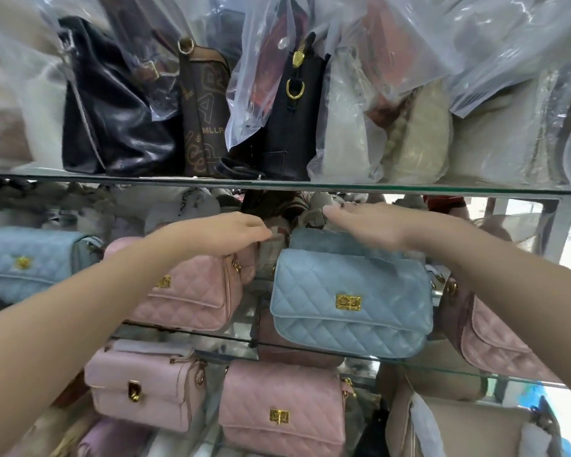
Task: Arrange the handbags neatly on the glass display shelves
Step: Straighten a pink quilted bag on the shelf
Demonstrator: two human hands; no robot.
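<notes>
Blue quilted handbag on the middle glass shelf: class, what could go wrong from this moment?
1. The blue quilted handbag sits at the front edge of the middle glass shelf. The right hand, reaching over it toward the back, might nudge it off.
2. The left hand lies over the pink quilted handbag beside it, and its forearm could drag that bag forward.
</notes>
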